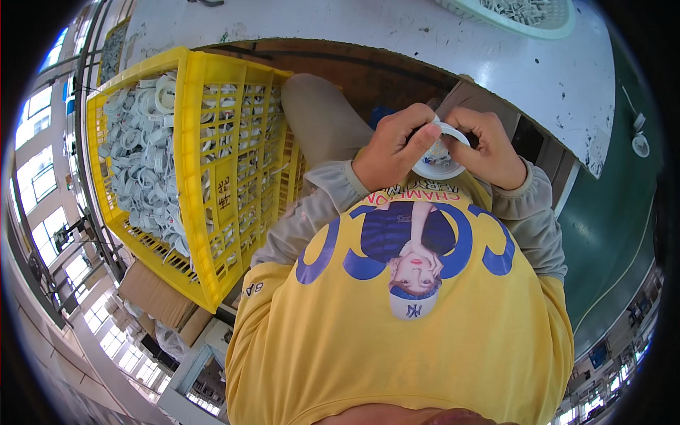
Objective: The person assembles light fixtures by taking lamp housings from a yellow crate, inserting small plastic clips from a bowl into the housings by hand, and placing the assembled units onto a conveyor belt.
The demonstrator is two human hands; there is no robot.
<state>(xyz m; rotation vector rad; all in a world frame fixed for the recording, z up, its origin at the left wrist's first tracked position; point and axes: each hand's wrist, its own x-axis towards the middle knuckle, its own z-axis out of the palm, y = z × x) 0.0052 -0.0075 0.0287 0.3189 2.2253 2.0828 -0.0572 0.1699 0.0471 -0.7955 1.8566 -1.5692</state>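
A white round cup-shaped part (pixel 438 170) sits between both hands, just off the worktop's near edge. The left hand (pixel 398 147) pinches its rim between thumb and fingers; the right hand (pixel 490 145) curls around the other side, thumb over the opening. Something small and pale lies inside the part, too unclear to name. Left of the hands, a yellow crate (pixel 193 149) is heaped with grey-white plastic pieces (pixel 144 152), more showing through its slotted wall. Toward the worktop's right edge, a pale basket (pixel 565 25) holds small light pieces (pixel 520 10), its far side cut off. Fingers hide much of the part's outside. The white worktop (pixel 397 39) is scuffed; green floor (pixel 609 212) lies right, bright windows (pixel 39 173) left.
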